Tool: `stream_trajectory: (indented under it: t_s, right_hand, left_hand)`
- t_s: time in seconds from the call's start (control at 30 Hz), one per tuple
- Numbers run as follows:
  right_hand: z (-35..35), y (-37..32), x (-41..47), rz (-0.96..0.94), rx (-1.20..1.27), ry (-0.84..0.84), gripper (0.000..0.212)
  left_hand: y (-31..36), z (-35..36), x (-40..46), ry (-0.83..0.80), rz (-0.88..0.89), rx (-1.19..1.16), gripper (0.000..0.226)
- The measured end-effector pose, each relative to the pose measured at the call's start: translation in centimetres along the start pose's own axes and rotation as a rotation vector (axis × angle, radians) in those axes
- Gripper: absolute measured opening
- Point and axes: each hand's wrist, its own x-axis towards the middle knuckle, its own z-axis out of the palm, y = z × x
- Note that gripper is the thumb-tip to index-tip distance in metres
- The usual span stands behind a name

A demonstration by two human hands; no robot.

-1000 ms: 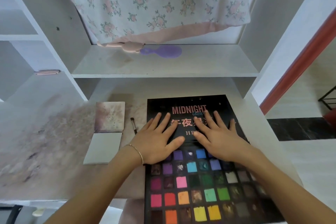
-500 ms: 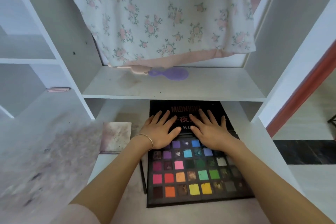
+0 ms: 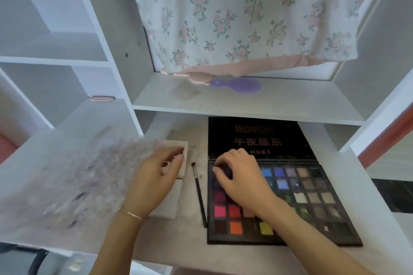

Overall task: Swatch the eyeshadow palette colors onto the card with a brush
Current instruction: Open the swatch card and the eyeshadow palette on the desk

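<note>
Both hands lifted off palette (image 3: 308,187) lid. Left hand (image 3: 154,182) over card (image 3: 172,198), right hand (image 3: 241,182) over pans, both loosely curled, empty. Brush (image 3: 199,196) untouched; swatching not begun.

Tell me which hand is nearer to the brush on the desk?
Both look about equally near. The left hand hovers left of the brush, over the card; the right hand hovers right, over the palette.

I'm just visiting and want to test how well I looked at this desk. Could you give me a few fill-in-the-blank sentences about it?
1. The brush lies on the desk between the card and the ____.
2. The hairbrush on the shelf is ____ in colour.
3. The big English word printed on the palette lid is ____.
4. The bracelet is on the ____ wrist.

Missing words: palette; purple; MIDNIGHT; left
</note>
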Motion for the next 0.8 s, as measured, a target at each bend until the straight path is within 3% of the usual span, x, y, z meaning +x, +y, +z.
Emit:
stream_trajectory:
  t_s: [0.1, 0.17, 0.3, 0.47, 0.57, 0.7, 0.8]
  right_hand:
    - [1.7, -1.5, 0.3, -0.015, -0.106, -0.047, 0.030]
    - [2.7, -2.2, 0.6, 0.003, -0.217, -0.086, 0.039]
    - [3.9, -3.6, 1.0, -0.010, -0.363, -0.076, 0.035]
    - [4.3, -4.9, 1.6, 0.115, -0.382, -0.108, 0.027]
    - [3.7, -5.0, 2.0, 0.222, -0.213, -0.102, 0.024]
    - [1.5, -5.0, 1.9, 0.426, 0.343, -0.120, 0.009]
    - [-0.3, -4.4, 1.4, 0.491, 0.662, -0.042, 0.009]
  left_hand:
    - [-2.2, -1.1, -2.0, 0.157, -0.095, 0.070, 0.018]
    - [-3.4, -1.2, -3.1, 0.133, -0.170, 0.136, 0.022]
    - [-4.4, -0.9, -4.2, 0.043, -0.258, 0.285, 0.071]
    - [-5.1, -0.6, -4.2, 0.012, -0.232, 0.325, 0.076]
    - [-5.4, -0.7, -4.3, 0.028, -0.218, 0.293, 0.075]
    - [-5.2, -0.9, -4.5, 0.001, -0.182, 0.321, 0.079]
    - [-5.2, -1.0, -5.0, -0.108, -0.147, 0.402, 0.093]
